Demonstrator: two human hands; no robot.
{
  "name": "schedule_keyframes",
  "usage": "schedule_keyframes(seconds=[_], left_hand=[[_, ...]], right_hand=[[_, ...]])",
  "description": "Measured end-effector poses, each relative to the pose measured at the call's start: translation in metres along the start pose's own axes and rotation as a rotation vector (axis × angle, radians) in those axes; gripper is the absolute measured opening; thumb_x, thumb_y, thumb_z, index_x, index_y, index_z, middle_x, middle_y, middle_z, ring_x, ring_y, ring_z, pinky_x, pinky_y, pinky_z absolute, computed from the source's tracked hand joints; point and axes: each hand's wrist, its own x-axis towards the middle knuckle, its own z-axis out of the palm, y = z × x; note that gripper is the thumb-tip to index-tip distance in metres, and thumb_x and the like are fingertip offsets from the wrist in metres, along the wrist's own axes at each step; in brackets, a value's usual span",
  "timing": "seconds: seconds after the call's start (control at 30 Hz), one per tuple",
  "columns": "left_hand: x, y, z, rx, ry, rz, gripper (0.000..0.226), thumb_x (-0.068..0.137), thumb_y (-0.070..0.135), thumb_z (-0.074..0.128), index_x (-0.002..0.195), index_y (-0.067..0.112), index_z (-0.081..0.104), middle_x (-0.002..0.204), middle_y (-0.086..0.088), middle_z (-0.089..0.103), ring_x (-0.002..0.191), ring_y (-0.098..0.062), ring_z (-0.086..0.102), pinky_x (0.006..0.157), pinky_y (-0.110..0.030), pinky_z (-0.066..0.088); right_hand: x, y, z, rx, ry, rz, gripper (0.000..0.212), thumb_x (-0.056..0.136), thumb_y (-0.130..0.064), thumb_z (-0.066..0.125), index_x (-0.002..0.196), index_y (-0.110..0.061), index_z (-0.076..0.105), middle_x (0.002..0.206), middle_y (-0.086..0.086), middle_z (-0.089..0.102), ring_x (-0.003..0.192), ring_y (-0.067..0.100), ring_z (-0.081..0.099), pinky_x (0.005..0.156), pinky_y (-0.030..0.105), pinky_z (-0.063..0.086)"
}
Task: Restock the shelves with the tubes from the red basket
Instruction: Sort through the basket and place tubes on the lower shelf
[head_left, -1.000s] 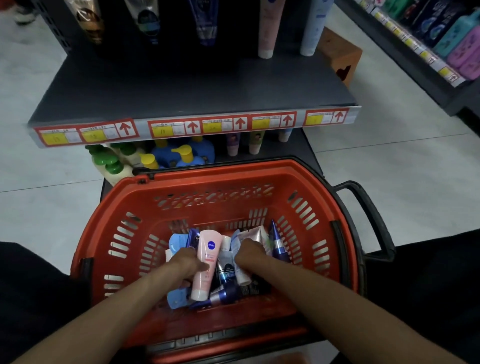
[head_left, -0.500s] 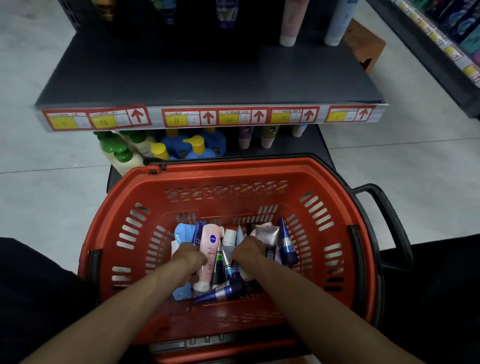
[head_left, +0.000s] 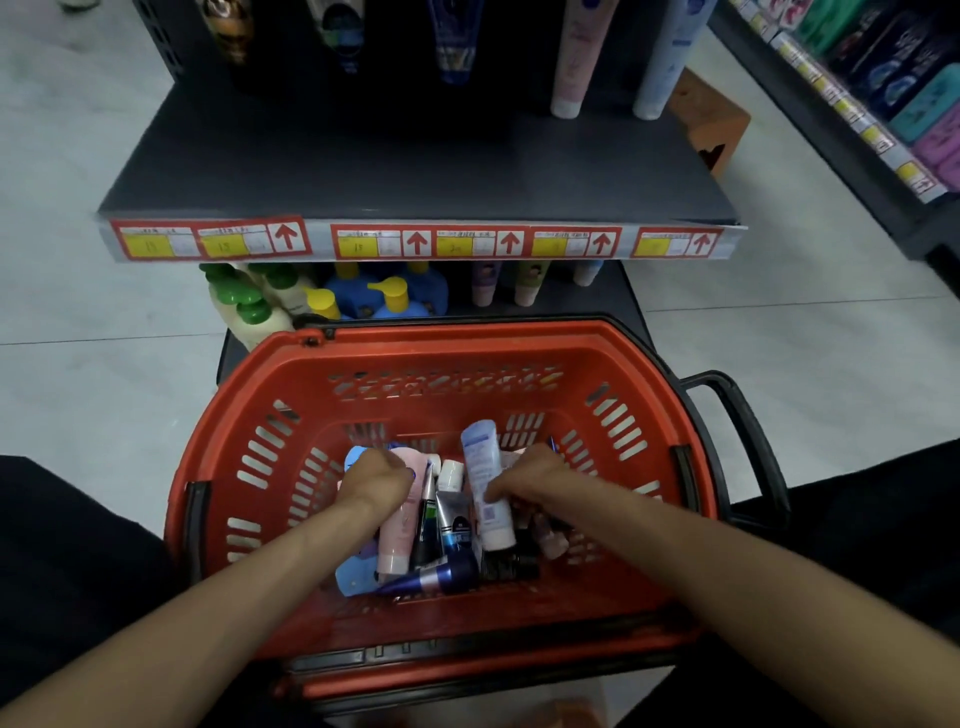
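1. Left hand (head_left: 376, 480) low inside the red basket (head_left: 467, 345), left of its middle, back of the hand up, forearm coming in over the near rim.
2. Fingers (head_left: 400, 470) curled down round the upper end of a pink tube (head_left: 397, 535); rest of that tube lying toward the basket's near wall, cap end nearest.
3. Right hand (head_left: 527, 475) also inside the basket, right of its middle, knuckles up.
4. Thumb and fingers there pinching a pale blue tube (head_left: 483, 483) about its middle; tube raised above the pile and tilted, flat end toward the basket's far wall, white cap toward the near wall.
5. Between the two hands, on the basket floor: loose tubes (head_left: 447, 519), jumbled and touching, with a dark blue tube (head_left: 441, 574) crosswise at the near edge of the pile.
6. Beyond the basket's far rim: a dark shelf (head_left: 415, 171) with red and yellow price labels (head_left: 467, 241) along its front edge.
7. Under that shelf, just past the basket's far rim: bottles (head_left: 291, 301) with green and yellow caps.
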Motion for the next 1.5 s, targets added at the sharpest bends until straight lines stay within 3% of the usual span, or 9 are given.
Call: schedule_keyframes(seconds=[0.07,0.17,0.33,0.43,0.57,0.87,1.07,1.27,1.5], left_hand=[[-0.011,0.015,-0.003,0.073,-0.019,0.135,0.015,0.097,0.009,0.054,0.105,0.016,0.064,0.082,-0.006,0.067,0.061,-0.017,0.055,0.053,-0.026,0.040],[-0.032,0.045,-0.010,0.092,-0.058,0.352,0.018,0.098,0.011,0.057,0.109,0.020,0.069,0.100,0.000,0.074,0.087,-0.017,0.069,0.076,-0.033,0.056],[-0.088,0.101,-0.028,-0.322,-0.216,0.543,0.021,0.099,0.001,0.059,0.105,0.014,0.073,0.091,0.003,0.077,0.077,-0.002,0.070,0.065,-0.018,0.053],[-0.110,0.116,-0.041,-0.376,-0.236,0.643,0.020,0.100,0.017,0.062,0.116,0.023,0.072,0.110,0.009,0.076,0.100,-0.008,0.072,0.083,-0.028,0.059],[-0.122,0.127,-0.052,-0.439,-0.180,0.728,0.027,0.099,0.020,0.061,0.125,0.023,0.067,0.119,0.008,0.074,0.109,-0.012,0.070,0.090,-0.032,0.059],[-0.120,0.165,-0.054,-0.458,-0.057,0.855,0.037,0.087,0.017,0.075,0.123,0.016,0.068,0.110,0.001,0.077,0.099,-0.019,0.074,0.087,-0.031,0.060],[-0.106,0.216,-0.046,-0.505,-0.002,0.843,0.030,0.089,0.005,0.074,0.118,0.012,0.070,0.095,0.003,0.079,0.089,-0.013,0.075,0.074,-0.025,0.060],[-0.075,0.285,-0.027,-0.482,0.033,0.812,0.024,0.087,0.007,0.078,0.108,0.016,0.069,0.090,0.001,0.079,0.084,-0.043,0.073,0.070,-0.063,0.057],[-0.012,0.360,-0.003,-0.395,0.122,0.806,0.043,0.066,0.027,0.090,0.105,0.020,0.073,0.095,-0.001,0.079,0.091,-0.017,0.077,0.086,-0.048,0.062]], right_hand=[[-0.022,-0.007,-0.032,0.011,-0.030,-0.014,0.039,0.072,-0.018,0.089,0.101,0.002,0.072,0.071,0.007,0.068,0.046,0.013,0.057,0.042,0.021,0.043],[-0.067,-0.019,-0.080,0.048,-0.077,-0.136,0.034,0.074,-0.019,0.089,0.098,0.001,0.077,0.064,0.004,0.064,0.043,0.008,0.050,0.042,0.019,0.040],[-0.131,-0.031,-0.136,0.194,-0.245,-0.413,0.026,0.083,-0.024,0.083,0.108,-0.017,0.080,0.101,-0.001,0.077,0.085,0.013,0.068,0.069,0.019,0.051],[-0.141,-0.034,-0.149,0.308,-0.266,-0.552,0.029,0.087,-0.020,0.077,0.116,-0.017,0.076,0.116,0.001,0.076,0.112,0.020,0.071,0.102,0.036,0.051],[-0.141,-0.043,-0.153,0.432,-0.237,-0.667,0.031,0.089,-0.018,0.075,0.120,-0.016,0.074,0.120,0.003,0.075,0.117,0.022,0.068,0.112,0.046,0.045],[-0.146,-0.056,-0.168,0.555,-0.167,-0.832,0.032,0.091,-0.010,0.070,0.123,-0.010,0.071,0.117,0.005,0.076,0.112,0.021,0.071,0.104,0.038,0.052],[-0.132,-0.067,-0.190,0.713,0.107,-0.876,0.035,0.086,-0.011,0.079,0.119,-0.003,0.069,0.108,0.012,0.077,0.102,0.028,0.074,0.094,0.043,0.058],[-0.116,-0.081,-0.230,0.719,0.366,-0.853,0.031,0.088,-0.010,0.078,0.118,-0.009,0.072,0.102,0.011,0.078,0.096,0.027,0.075,0.082,0.034,0.062],[-0.083,-0.099,-0.281,0.722,0.523,-0.749,0.037,0.082,-0.010,0.082,0.117,-0.008,0.071,0.099,0.008,0.077,0.095,0.022,0.075,0.091,0.036,0.060]])
